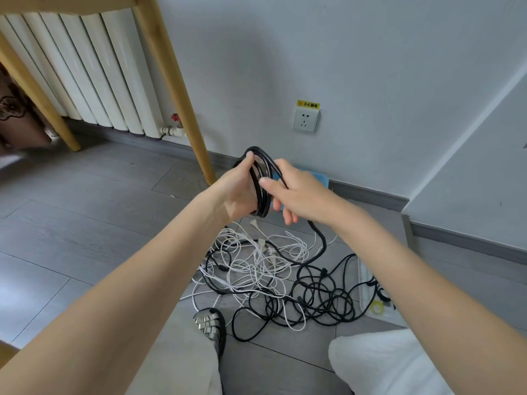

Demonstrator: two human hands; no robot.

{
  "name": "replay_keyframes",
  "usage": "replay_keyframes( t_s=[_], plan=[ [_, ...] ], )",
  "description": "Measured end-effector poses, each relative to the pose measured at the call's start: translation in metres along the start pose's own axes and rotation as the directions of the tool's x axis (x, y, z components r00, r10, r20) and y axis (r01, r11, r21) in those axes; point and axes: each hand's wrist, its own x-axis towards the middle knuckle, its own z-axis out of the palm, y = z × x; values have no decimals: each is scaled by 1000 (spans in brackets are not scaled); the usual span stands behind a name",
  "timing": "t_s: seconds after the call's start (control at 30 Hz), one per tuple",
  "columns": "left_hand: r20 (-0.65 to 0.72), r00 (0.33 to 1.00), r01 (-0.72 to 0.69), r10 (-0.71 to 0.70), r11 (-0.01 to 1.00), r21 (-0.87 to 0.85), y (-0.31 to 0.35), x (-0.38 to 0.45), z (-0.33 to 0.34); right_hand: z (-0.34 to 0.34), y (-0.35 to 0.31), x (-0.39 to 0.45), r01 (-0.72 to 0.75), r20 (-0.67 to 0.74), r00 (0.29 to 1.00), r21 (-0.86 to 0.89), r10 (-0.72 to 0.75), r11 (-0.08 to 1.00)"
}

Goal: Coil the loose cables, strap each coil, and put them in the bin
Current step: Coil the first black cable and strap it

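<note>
My left hand (238, 192) grips a coil of black cable (261, 178) held upright in mid-air above the floor. My right hand (296, 192) pinches a strand of the same cable at the coil's right side, and the cable's loose tail (320, 243) drops from under that hand to the floor. Below lies a tangle of thin white cables (256, 266) and black cables (322, 297), mixed together. A blue bin (320, 178) stands by the wall behind my hands, mostly hidden by them.
A wooden table leg (182, 109) slants down left of the coil, with a white radiator (85, 75) behind it. A wall socket (305, 119) sits above the bin. A clear bag holding a yellow item (376, 307) lies right of the tangle. My sandalled foot (211, 329) touches its near edge.
</note>
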Motion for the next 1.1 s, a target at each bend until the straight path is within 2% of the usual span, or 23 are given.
replay_keyframes(
  t_s=[0.07, 0.17, 0.23, 0.33, 0.4, 0.47, 0.53, 0.63, 0.7, 0.77, 0.87, 1.0, 1.1],
  plan=[
    [39, 999, -19, 23, 995, -98, 4, 2, 5, 2, 2, -5, 46, -10, 999, -133, -48, 990],
    [112, 994, 13, -6, 998, -67, 9, -1, 10, 3, 4, -11, 63, -18, 997, -261, -71, 963],
    [78, 997, 8, -2, 997, -77, 6, -1, 14, 10, 6, -13, 82, -6, 996, -405, -93, 911],
    [-28, 992, -123, 120, 939, -320, 6, 3, 16, 23, 11, -18, 143, 27, 987, -617, -161, 774],
    [-116, 977, -213, 179, 857, -470, 14, 5, 11, 24, 16, -20, 185, 53, 980, -608, -193, 773],
    [-193, 963, -266, 187, 756, -599, 24, 5, 1, 21, 24, -20, 224, 49, 973, -450, -226, 864],
    [-103, 975, -215, 198, 703, -678, 32, 1, -7, 15, 32, -17, 206, 66, 978, -257, -196, 944],
    [190, 967, -41, 172, 836, -548, 33, -7, -5, 11, 42, -15, 104, 221, 973, -171, -65, 980],
    [358, 929, 71, 88, 910, -408, 29, -11, 1, 12, 46, -13, 59, 325, 946, -218, 15, 974],
    [489, 872, 169, -19, 949, -266, 27, -15, 5, 10, 53, -7, 34, 343, 937, -282, 68, 959],
    [577, 800, 244, -167, 968, -58, 28, -22, 6, 4, 67, 3, -7, 304, 947, -309, 106, 951],
    [711, 633, 363, -306, 928, 77, 33, -28, -1, -14, 82, 6, -127, 226, 957, -234, 181, 964],
    [676, 631, 325, -381, 921, 216, 35, -33, -2, -22, 83, 13, -129, 134, 979, -176, 154, 976]
  ],
)
